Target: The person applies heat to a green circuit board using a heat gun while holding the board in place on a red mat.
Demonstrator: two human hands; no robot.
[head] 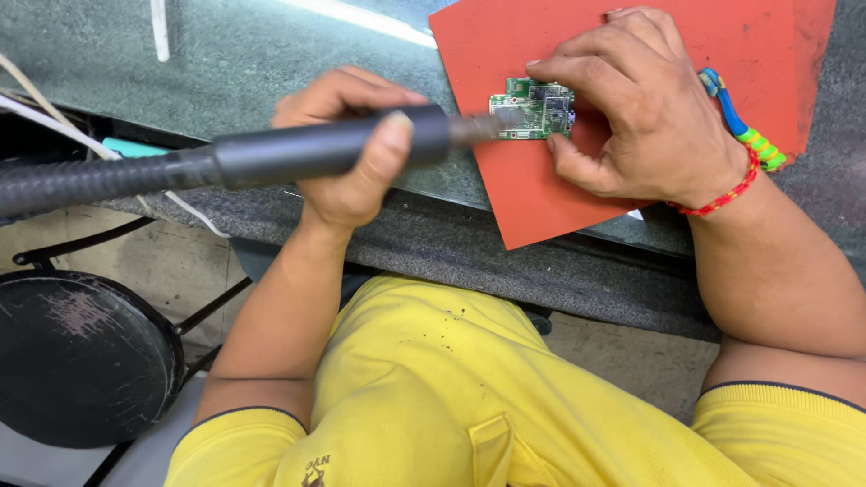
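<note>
My left hand (347, 171) is wrapped around the dark grey handle of a hot-air wand (289, 155), whose ribbed hose runs off to the left. Its metal nozzle (483, 126) points right and reaches the left edge of a small green circuit board (534, 108). The board lies on a red mat (722, 45). My right hand (640, 108) grips the board's right side, with a finger along its top edge and the thumb below it. A red thread bracelet (722, 197) is on that wrist.
The mat lies on a dark glass-topped bench (253, 54), overhanging its near edge. A blue tool with a green ribbed grip (740, 122) sits on the mat behind my right wrist. A round black stool (77, 356) stands at lower left. White cables (36, 108) cross the bench's left end.
</note>
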